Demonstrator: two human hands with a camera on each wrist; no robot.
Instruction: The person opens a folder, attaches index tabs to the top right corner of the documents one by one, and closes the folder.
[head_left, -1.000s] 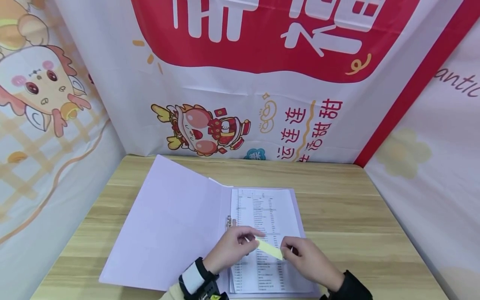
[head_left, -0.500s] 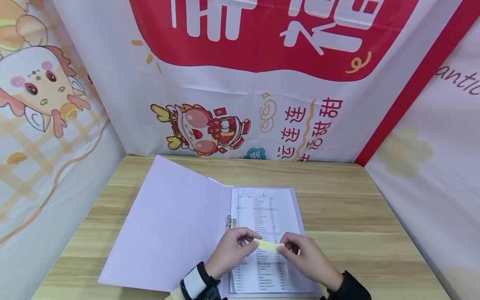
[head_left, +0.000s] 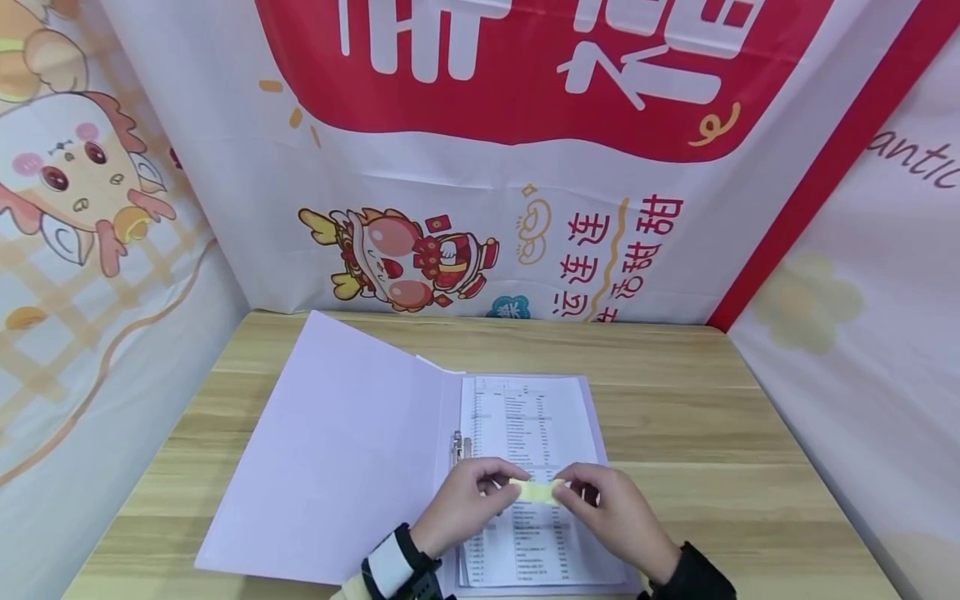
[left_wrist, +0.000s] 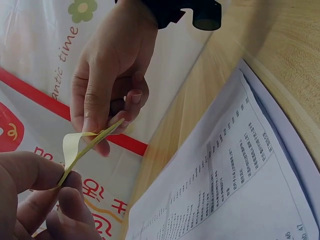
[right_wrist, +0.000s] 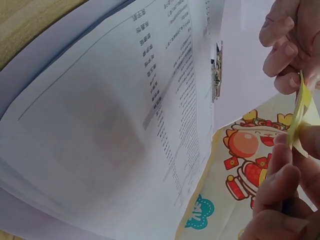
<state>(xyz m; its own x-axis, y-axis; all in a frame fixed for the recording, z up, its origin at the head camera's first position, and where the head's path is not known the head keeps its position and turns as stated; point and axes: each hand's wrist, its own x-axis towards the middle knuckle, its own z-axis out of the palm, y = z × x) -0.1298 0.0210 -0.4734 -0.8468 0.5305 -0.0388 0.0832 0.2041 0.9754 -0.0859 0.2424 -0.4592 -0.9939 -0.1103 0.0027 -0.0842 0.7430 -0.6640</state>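
Observation:
Over the printed pages (head_left: pixel 525 417), both hands pinch a small strip of yellow sticky notes (head_left: pixel 536 492). My left hand (head_left: pixel 465 504) grips its left end between thumb and fingers. At the other end, my right hand (head_left: pixel 618 512) holds it with thumb and index finger. In the left wrist view, one yellow sheet (left_wrist: pixel 71 148) bows away from the straighter strip, with both ends still close to it. The right wrist view shows the strip (right_wrist: pixel 300 110) edge-on between the fingertips. Beneath lies an open lilac folder (head_left: pixel 337 467), its stack of pages on the right side.
A metal clip (head_left: pixel 458 447) sits along the folder's spine. The wooden table (head_left: pixel 697 450) extends to the right of the folder. Behind it hangs a printed red-and-white cloth (head_left: pixel 442 175), with patterned cloths at both sides.
The yellow strip was slanted, its right end lower, and now lies level. My right hand has risen slightly, and the left fingers have closed on the strip's end. The folder stays put.

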